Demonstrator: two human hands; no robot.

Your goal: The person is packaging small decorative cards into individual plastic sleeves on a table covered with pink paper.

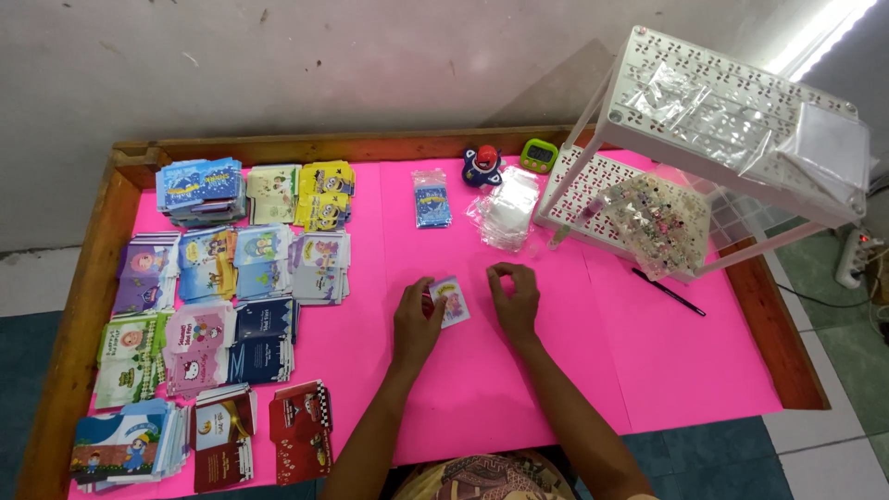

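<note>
Currently left hand (417, 322) grip pinches small pink card (451, 300) mid counter (519, 370); right hand (514, 298) w/ fingers curled just right of it, can't tell if holding anything. Card stacks (222, 306) far left.

Matt pink paper (556, 370) covers the table, edged by a worn wooden frame (278, 146). Glossy clear plastic sleeves (505, 211) sit far right, under a perforated white plastic rack (722, 74).

Stacks of coloured envelopes (222, 306) cover the pink table (704, 370) beside a white rack (732, 102) and black pen (669, 292).
</note>
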